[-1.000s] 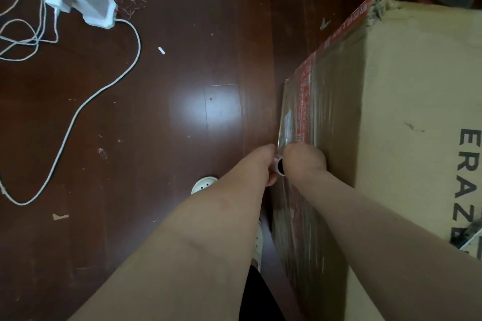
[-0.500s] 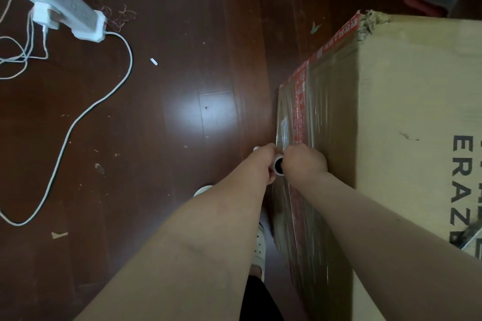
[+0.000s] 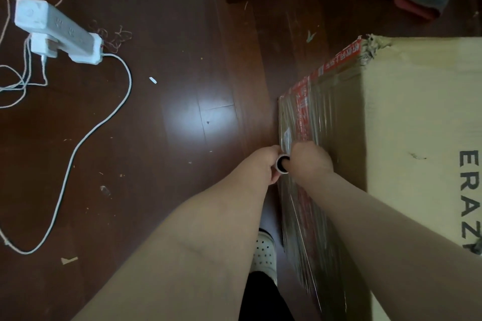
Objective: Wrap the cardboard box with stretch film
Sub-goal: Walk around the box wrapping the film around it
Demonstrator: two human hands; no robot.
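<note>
A large cardboard box point(image 3: 417, 117) stands on the floor at the right, black letters on its top. Its left side face is covered with shiny stretch film point(image 3: 320, 122) over red tape. The stretch film roll point(image 3: 282, 164) shows only its white tube end with a dark hole, held upright against that face. My left hand point(image 3: 263, 164) grips the roll from the left. From the right, my right hand point(image 3: 310, 161) grips it and presses against the box side.
Dark wooden floor point(image 3: 169, 138) spreads to the left. A white power strip point(image 3: 57, 31) with its cable point(image 3: 86, 138) lies at the upper left. My white shoe point(image 3: 263, 253) is by the box's base. A person's leg and red slipper point(image 3: 414, 8) are at the top right.
Both hands with the roll have stayed together at the box's left face. The view has shifted back along the box, so its far corner sits lower in the frame.
</note>
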